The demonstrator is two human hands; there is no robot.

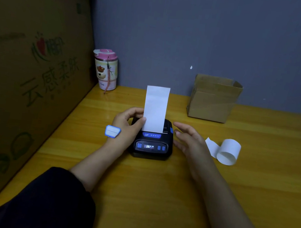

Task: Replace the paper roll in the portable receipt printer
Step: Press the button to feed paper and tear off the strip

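A black portable receipt printer (150,144) with blue buttons and a lit display sits mid-table. A white paper strip (155,108) stands straight up out of its top slot. My left hand (128,123) rests against the printer's left side, thumb touching the strip's lower left edge. A blue-edged label sticker (112,131) is stuck on that wrist. My right hand (188,139) hovers flat just right of the printer, fingers apart, holding nothing. A loose curled paper roll (226,151) lies on the table to the right.
A wooden table (154,199) carries everything. An open cardboard box (214,99) stands at the back right. A pink-lidded tumbler (106,70) sits in the back left corner. A large printed carton (28,80) leans along the left edge. A grey wall is behind.
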